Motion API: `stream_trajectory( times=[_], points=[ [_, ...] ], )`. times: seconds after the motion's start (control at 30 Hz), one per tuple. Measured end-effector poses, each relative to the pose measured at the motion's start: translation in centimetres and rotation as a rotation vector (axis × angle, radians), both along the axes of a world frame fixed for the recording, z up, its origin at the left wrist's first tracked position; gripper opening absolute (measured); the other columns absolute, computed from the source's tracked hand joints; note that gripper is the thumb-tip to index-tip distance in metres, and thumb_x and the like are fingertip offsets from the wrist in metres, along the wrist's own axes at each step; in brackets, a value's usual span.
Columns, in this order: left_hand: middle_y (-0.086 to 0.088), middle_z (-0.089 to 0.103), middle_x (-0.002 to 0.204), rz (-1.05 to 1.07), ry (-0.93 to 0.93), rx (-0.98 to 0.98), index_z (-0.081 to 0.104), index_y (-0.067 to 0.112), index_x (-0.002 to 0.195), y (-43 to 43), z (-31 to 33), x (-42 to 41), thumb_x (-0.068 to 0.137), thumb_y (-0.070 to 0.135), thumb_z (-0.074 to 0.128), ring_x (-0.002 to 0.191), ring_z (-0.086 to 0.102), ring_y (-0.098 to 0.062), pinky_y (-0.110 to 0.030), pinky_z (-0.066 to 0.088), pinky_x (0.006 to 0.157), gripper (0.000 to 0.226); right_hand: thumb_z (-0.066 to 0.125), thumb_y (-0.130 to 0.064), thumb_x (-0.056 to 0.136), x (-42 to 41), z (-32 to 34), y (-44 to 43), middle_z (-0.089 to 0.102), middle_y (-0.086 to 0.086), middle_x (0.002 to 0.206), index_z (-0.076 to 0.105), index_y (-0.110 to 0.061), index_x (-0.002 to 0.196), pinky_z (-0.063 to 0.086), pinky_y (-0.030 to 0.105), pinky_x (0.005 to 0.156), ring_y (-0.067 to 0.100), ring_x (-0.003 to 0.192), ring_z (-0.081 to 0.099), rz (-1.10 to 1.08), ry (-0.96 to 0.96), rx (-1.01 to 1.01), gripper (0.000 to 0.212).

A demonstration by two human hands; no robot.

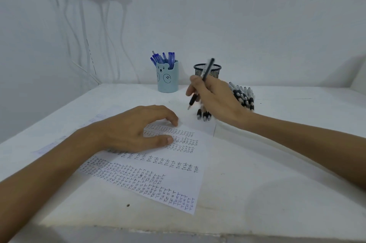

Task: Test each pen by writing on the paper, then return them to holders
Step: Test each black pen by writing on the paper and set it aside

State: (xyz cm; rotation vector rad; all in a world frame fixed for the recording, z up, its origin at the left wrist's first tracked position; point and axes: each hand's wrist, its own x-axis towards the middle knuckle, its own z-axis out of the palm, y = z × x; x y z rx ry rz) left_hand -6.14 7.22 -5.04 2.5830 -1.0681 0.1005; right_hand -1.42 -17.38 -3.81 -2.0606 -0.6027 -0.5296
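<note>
Paper [168,173] crowded with rows of the word "test" lies slantwise on the table [277,163]. The left hand [134,130] rests on its upper part with fingers spread and holding nothing, seemingly to stop the sheet sliding. At the blank far end the right hand [215,100] grips a black pen [207,70] in a writing hold, tip down, probably about to try it. Loose black pens [242,95] lie heaped just behind that hand, within easy reach. By the wall stand a mesh holder [215,69], no pens showing above its rim, and a blue cup [168,78] of blue pens [164,57].
</note>
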Motion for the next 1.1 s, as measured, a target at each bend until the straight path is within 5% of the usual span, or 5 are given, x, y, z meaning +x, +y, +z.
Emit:
stream_trajectory(
  times=[0.2, 0.33, 0.43, 0.7, 1.1],
  points=[
    [0.027, 0.051, 0.147, -0.064, 0.06, -0.036, 0.06, 0.042, 0.13, -0.7, -0.1, -0.6, 0.093, 0.058, 0.067, 0.14, 0.047, -0.001, -0.037, 0.038, 0.117, 0.041, 0.038, -0.045, 0.108, -1.8, -1.6, -1.3, 0.074, 0.011, 0.072, 0.07, -0.002, 0.098, 0.044, 0.025, 0.042, 0.03, 0.058, 0.071, 0.105, 0.28, 0.255, 0.054],
    [0.027, 0.052, 0.146, -0.082, 0.062, -0.044, 0.063, 0.044, 0.127, -1.0, -0.1, -0.7, 0.092, 0.056, 0.069, 0.139, 0.048, -0.001, -0.039, 0.039, 0.117, 0.037, 0.064, -0.02, 0.099, -2.6, -2.2, -1.6, 0.07, 0.009, 0.07, 0.066, -0.007, 0.087, 0.042, 0.024, 0.044, 0.024, 0.055, 0.06, 0.149, 0.409, 0.252, 0.017],
    [0.027, 0.052, 0.145, -0.086, 0.068, -0.044, 0.064, 0.044, 0.127, -1.1, 0.0, -0.8, 0.092, 0.055, 0.069, 0.139, 0.047, -0.001, -0.037, 0.039, 0.118, 0.037, 0.062, -0.008, 0.095, -2.7, -1.9, -1.5, 0.064, 0.012, 0.065, 0.065, -0.004, 0.088, 0.039, 0.022, 0.043, 0.02, 0.05, 0.051, 0.209, 0.493, 0.221, 0.009],
    [0.023, 0.054, 0.145, -0.111, 0.068, -0.05, 0.064, 0.041, 0.127, -1.1, 0.0, -0.7, 0.094, 0.053, 0.069, 0.14, 0.049, -0.007, -0.04, 0.041, 0.116, 0.035, 0.064, -0.003, 0.089, -3.1, -1.9, -1.9, 0.065, 0.015, 0.059, 0.061, 0.01, 0.081, 0.039, 0.022, 0.046, 0.018, 0.046, 0.045, 0.267, 0.402, -0.011, 0.016],
    [0.023, 0.055, 0.144, -0.101, 0.063, -0.034, 0.066, 0.039, 0.127, -1.3, 0.2, -0.9, 0.094, 0.048, 0.071, 0.138, 0.049, -0.002, -0.034, 0.039, 0.117, 0.034, 0.066, -0.005, 0.086, -2.7, -2.3, -1.9, 0.064, 0.012, 0.057, 0.063, 0.004, 0.076, 0.042, 0.021, 0.051, 0.021, 0.055, 0.051, 0.272, 0.342, -0.067, 0.014]
  ],
)
